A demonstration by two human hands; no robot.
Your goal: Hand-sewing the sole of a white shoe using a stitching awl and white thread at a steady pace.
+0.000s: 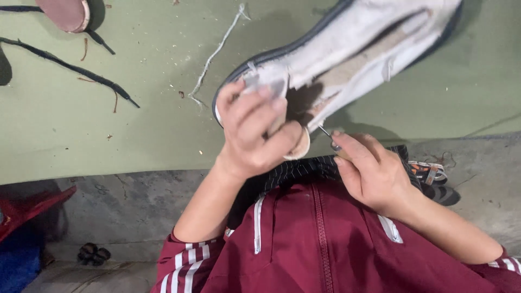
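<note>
A person in a maroon track jacket (320,244) with white stripes works on a worn white shoe (347,51) with a dark-edged sole, held up over a green mat (135,125) that covers the floor. The left hand (255,130) has its grip clenched around the shoe's near end, fingers wrapped over the frayed fabric and thumb pressed beneath, beside a split where the upper gapes from the sole. The right hand (374,173) pinches a thin metal awl (327,134) by its handle, the tip touching the torn edge just beside the left thumb. The risk, judging from that closeness, is the point slipping off the stiff fabric and jabbing the left thumb or fingers; a loosened hold could also let the long, unsupported far end of the shoe swing down. A length of white thread (217,51) trails across the mat, and black laces (70,68) lie well apart to the left, beside another shoe's sole (65,13) at the picture's top edge. The mat ends at a bare concrete floor (135,201), where sandals (431,172) sit near the right wrist. Open room lies over the mat to the left and right of the shoe; the lap below is crowded by both forearms.
</note>
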